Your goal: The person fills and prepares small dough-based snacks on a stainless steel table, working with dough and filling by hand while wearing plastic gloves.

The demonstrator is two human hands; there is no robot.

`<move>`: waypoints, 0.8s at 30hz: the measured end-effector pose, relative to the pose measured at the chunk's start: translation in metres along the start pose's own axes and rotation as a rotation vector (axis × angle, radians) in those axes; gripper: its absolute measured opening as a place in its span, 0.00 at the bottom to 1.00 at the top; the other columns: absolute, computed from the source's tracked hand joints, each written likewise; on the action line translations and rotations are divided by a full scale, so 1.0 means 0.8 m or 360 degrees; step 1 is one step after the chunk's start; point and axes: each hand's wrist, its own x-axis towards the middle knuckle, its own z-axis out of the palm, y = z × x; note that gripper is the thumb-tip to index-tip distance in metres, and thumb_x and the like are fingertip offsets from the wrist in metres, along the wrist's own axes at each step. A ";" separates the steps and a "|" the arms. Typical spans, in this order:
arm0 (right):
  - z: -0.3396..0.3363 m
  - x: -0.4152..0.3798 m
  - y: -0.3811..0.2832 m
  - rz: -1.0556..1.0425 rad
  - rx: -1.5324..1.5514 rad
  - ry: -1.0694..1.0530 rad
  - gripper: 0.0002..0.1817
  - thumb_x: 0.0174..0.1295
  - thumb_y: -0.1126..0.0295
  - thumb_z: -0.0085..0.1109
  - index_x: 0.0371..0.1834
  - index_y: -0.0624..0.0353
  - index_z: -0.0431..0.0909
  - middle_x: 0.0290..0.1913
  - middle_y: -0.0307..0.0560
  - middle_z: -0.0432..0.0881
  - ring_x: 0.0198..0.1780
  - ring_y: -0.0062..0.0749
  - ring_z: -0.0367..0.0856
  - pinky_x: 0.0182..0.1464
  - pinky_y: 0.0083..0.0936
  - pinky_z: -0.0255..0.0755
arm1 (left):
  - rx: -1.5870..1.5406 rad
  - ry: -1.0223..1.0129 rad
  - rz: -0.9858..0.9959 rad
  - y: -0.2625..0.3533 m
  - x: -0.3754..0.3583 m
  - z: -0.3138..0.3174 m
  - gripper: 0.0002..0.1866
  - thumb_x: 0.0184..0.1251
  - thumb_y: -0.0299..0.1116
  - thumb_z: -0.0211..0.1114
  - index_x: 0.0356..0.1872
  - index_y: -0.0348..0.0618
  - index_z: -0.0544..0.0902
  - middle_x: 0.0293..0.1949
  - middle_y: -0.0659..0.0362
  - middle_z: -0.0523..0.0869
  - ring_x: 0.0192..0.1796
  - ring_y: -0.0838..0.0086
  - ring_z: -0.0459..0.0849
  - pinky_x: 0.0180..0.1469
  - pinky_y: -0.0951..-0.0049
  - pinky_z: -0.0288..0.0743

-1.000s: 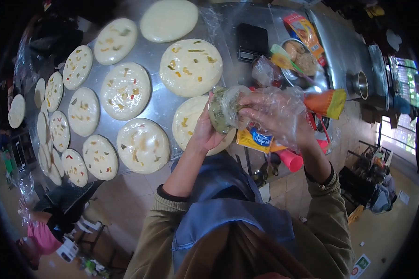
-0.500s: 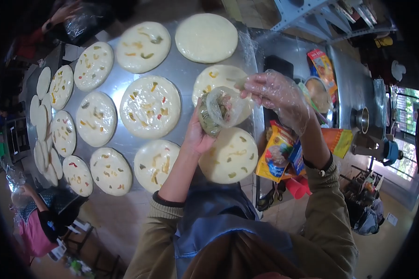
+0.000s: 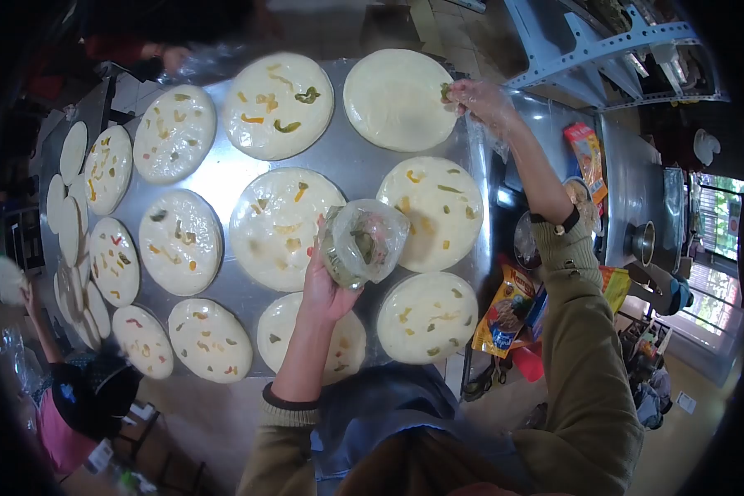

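My left hand [image 3: 329, 289] is wrapped round a clear plastic bag [image 3: 380, 248], its mouth facing up, with green and reddish pepper strips inside. Stretched far forward, my right hand [image 3: 484, 106] wears a thin clear plastic glove. Its fingertips pinch some green pepper strips [image 3: 446, 92] at the right edge of a plain dough round [image 3: 393, 103]. Nearer to me, another dough round [image 3: 417, 186] carries scattered green and yellow strips. A topped dough round [image 3: 264, 248] lies partly behind the bag.
Several more topped dough rounds [image 3: 279, 140] cover the metal table [image 3: 223, 161]. On the right are a yellow food packet [image 3: 502, 310], a metal bowl [image 3: 641, 241] and a blue-grey metal rack [image 3: 603, 50]. At far left, a person [image 3: 66, 422] lifts a pale round [image 3: 8, 279].
My right hand has moved from beside the bag forward to the plain dough round, carrying green strips. My left hand and the bag sit slightly lower in view. The person at left has raised a round.
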 end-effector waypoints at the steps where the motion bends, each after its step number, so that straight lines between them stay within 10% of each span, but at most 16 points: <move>1: -0.006 0.020 0.011 -0.0095 -0.0023 0.0032 0.11 0.61 0.65 0.57 0.42 0.58 0.78 0.35 0.37 0.82 0.26 0.14 0.71 0.24 0.12 0.61 | 0.0007 -0.0031 -0.0008 0.002 0.000 -0.001 0.25 0.72 0.50 0.42 0.59 0.43 0.69 0.56 0.54 0.74 0.58 0.67 0.74 0.61 0.63 0.68; 15: -0.007 0.075 -0.002 -0.0611 -0.1068 0.0501 0.11 0.55 0.67 0.55 0.39 0.53 0.84 0.34 0.51 0.84 0.34 0.35 0.81 0.42 0.26 0.73 | -0.0078 -0.0084 -0.0018 0.012 -0.003 0.016 0.27 0.72 0.53 0.42 0.59 0.42 0.69 0.56 0.52 0.74 0.57 0.64 0.74 0.59 0.62 0.69; 24: 0.005 0.014 -0.007 -0.0499 -0.1015 0.0134 0.07 0.53 0.70 0.62 0.33 0.59 0.83 0.28 0.44 0.83 0.30 0.26 0.78 0.37 0.24 0.74 | -0.0104 -0.0097 0.0018 0.015 0.003 0.019 0.26 0.72 0.52 0.42 0.58 0.42 0.70 0.55 0.51 0.75 0.56 0.64 0.74 0.59 0.60 0.69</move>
